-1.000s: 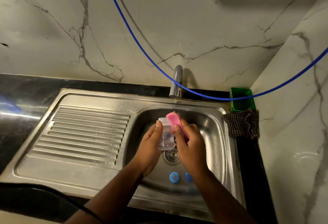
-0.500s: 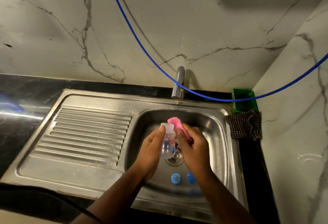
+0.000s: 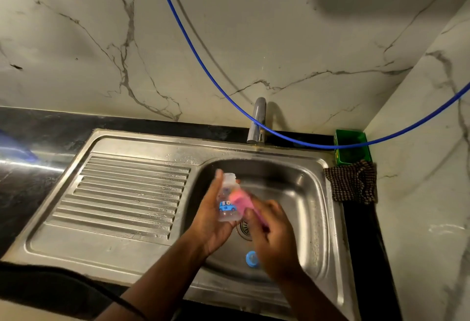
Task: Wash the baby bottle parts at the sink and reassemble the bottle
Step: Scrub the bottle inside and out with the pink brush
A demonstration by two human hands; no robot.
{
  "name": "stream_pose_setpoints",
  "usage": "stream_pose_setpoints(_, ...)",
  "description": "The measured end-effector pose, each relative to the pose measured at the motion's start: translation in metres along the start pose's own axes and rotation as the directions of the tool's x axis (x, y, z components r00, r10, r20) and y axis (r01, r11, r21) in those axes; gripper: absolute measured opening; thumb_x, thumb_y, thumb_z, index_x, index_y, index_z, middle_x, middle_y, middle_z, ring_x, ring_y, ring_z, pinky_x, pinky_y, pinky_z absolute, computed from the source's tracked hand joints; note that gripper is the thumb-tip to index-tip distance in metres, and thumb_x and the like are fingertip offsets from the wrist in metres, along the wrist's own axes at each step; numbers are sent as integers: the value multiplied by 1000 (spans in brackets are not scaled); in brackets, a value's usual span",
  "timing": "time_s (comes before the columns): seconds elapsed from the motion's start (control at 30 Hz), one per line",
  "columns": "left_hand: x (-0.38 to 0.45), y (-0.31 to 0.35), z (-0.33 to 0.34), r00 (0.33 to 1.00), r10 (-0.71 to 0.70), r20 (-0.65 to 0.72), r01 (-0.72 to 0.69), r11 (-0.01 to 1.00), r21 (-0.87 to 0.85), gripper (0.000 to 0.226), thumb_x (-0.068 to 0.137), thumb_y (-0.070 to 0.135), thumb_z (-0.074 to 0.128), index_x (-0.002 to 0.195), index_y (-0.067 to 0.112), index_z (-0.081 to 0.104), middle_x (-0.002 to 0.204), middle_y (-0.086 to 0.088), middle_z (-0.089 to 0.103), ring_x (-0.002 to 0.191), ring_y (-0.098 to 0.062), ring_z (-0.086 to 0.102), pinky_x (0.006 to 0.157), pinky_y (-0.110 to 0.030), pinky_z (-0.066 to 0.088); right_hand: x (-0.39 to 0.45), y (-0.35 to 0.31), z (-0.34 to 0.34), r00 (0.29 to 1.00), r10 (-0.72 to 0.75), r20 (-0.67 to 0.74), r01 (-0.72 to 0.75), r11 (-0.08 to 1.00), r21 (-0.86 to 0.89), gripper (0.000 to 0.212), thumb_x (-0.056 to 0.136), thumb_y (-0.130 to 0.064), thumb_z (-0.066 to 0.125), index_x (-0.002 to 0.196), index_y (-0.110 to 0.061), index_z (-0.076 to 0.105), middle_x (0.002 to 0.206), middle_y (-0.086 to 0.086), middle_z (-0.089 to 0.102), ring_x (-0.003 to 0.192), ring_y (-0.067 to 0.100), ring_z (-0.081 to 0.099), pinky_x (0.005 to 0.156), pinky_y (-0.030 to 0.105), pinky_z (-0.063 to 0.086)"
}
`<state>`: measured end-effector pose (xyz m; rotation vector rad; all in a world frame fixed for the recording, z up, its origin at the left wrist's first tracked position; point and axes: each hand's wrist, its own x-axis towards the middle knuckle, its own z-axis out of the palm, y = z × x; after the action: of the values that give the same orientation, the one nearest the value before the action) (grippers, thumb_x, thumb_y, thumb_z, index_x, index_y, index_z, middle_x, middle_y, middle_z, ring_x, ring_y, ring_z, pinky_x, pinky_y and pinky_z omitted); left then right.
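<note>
I'm cupping the clear bottle (image 3: 227, 200), uncapped, in my left hand (image 3: 212, 221) over the sink (image 3: 300, 193) basin; my right hand (image 3: 273, 242) is pinching a pink sponge (image 3: 241, 200) against it. A blue cap (image 3: 251, 259) is lying in the basin.

Brushed stainless steel sink (image 3: 312, 193), dull sheen, wet-spotted, with ribbed draining board (image 3: 127, 193). Polished metal tap (image 3: 258, 119). Clear smooth plastic bottle (image 3: 227, 201) with printed blue picture. Soft pink sponge (image 3: 240, 200), matt. Glossy blue plastic part (image 3: 250, 258) in basin. Black polished stone worktop (image 3: 33, 147), mirror-like. Veined marble wall (image 3: 229, 41), satin. Coarse woven checked cloth (image 3: 352, 183). Green plastic tub (image 3: 352, 147). Smooth blue hose (image 3: 203, 66).
</note>
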<state>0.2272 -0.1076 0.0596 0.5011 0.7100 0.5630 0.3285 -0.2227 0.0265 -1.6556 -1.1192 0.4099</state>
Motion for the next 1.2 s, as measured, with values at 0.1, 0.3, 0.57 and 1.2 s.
stream_pose_setpoints(0.1, 1, -8, 7, 1000, -25, 16, 23, 995, 99, 45, 101, 46, 51, 103, 8, 76, 95, -14, 75, 83, -20, 73, 79, -31, 60, 10, 2, 6, 984, 126, -123, -113, 988, 105, 42, 101, -51, 52, 143, -50, 55, 108, -12, 59, 97, 10, 67, 84, 41, 60)
stream_pose_setpoints(0.3, 3, -10, 1, 996, -19, -82, 33, 986, 166, 48, 97, 45, 57, 116, 4, 73, 108, -21, 73, 92, -27, 72, 82, -39, 60, 18, 7, 4, 981, 80, -174, -80, 997, 7, 37, 97, -68, 50, 134, -62, 56, 110, -7, 64, 102, 10, 68, 87, 47, 59)
stream_pose_setpoints(0.57, 4, -9, 0, 995, -66, -75, 83, 963, 256, 57, 100, 58, 49, 109, 7, 72, 94, -15, 71, 81, -24, 68, 77, -35, 53, 24, 9, 8, 982, 128, -142, -123, 991, 43, 33, 98, -50, 59, 126, -67, 56, 105, -15, 59, 99, 7, 66, 83, 28, 57)
stream_pose_setpoints(1.2, 0, 1, 10, 992, -122, -9, 122, 984, 129, 48, 102, 48, 51, 97, 7, 75, 87, -13, 70, 77, -22, 70, 68, -32, 60, 11, -11, 4, 990, 139, -34, -124, 952, 279, 46, 96, -49, 62, 139, -33, 65, 114, -8, 64, 102, 16, 69, 84, 29, 60)
